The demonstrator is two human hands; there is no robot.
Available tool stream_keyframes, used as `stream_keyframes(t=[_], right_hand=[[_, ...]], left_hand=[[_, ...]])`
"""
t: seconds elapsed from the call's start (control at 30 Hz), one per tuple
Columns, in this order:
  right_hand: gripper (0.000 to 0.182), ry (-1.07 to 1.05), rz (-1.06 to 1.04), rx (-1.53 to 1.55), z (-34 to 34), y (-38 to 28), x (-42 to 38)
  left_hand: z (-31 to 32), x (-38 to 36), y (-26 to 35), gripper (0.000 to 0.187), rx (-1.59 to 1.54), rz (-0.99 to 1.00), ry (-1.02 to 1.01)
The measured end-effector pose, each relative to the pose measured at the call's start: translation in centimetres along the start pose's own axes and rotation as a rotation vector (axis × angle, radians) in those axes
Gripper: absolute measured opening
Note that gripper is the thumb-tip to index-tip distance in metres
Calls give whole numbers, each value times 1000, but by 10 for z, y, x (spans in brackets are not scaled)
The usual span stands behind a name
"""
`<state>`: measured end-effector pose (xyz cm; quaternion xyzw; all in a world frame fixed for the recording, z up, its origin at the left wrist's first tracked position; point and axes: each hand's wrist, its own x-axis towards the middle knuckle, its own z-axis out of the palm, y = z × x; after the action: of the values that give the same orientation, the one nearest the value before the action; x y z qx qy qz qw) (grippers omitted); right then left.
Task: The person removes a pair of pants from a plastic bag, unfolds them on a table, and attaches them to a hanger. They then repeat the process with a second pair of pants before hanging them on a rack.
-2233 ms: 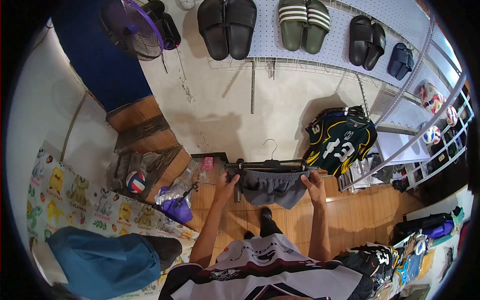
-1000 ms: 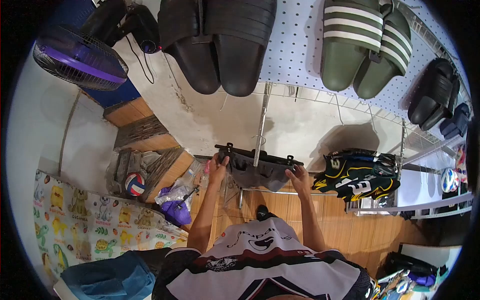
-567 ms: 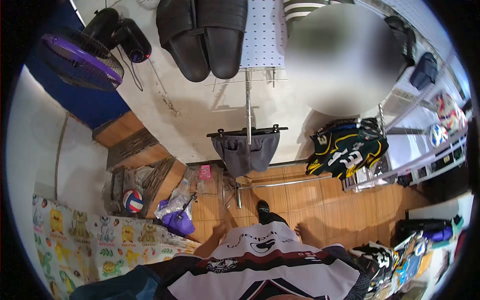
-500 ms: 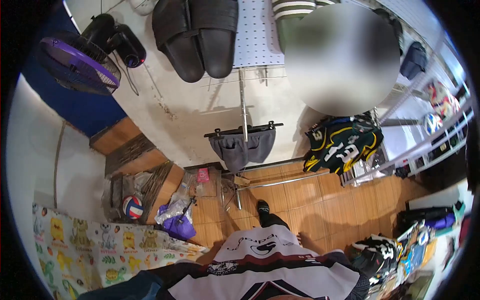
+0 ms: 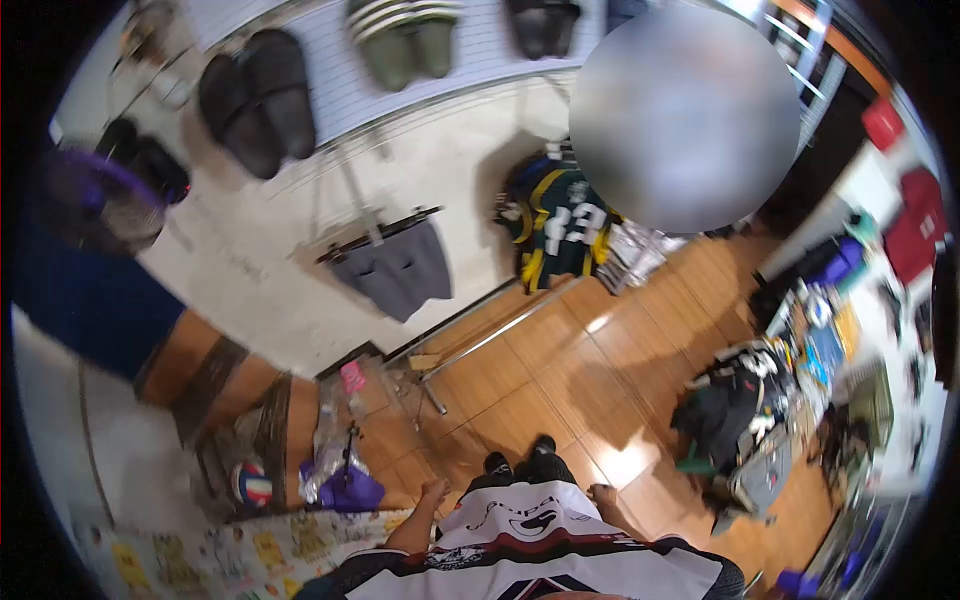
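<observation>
My left hand (image 5: 435, 489) hangs low beside my body, small and slightly blurred, with its fingers curled in and nothing visible in them. Nearest to it is a purple bag (image 5: 350, 489) on the floor among clear plastic wrapping. On the other side of the white jersey (image 5: 525, 520) I wear, my right hand (image 5: 602, 494) is also loosely closed over the wooden-looking floor (image 5: 540, 410). Neither hand touches any goods.
Grey shorts (image 5: 400, 268) hang from a rail ahead. Slides (image 5: 258, 105) line the wall panel above. A dark green jersey (image 5: 570, 225) hangs beside a blurred circle. At right stand piled clothes and bags (image 5: 730, 400); at left, a fan (image 5: 105, 200) and a ball (image 5: 252, 484).
My view has swung to the right, so the shorts and jersey sit further left. Both hands now show at my sides, and both feet are visible instead of one.
</observation>
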<state>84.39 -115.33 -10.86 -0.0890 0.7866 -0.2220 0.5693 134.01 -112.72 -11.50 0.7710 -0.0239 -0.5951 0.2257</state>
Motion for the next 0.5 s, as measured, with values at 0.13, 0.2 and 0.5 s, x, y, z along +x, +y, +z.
stream_keyframes(t=[0.13,0.2,0.5], right_hand=[[25,76,-56,222,-44,17,-19],[28,174,-76,321,-69,22,-45],[19,550,202,858,-202,282,-117]], left_hand=[[38,6,47,13,324,79,-87],[57,35,69,27,685,127,-176],[308,-34,46,32,952,293,-381]])
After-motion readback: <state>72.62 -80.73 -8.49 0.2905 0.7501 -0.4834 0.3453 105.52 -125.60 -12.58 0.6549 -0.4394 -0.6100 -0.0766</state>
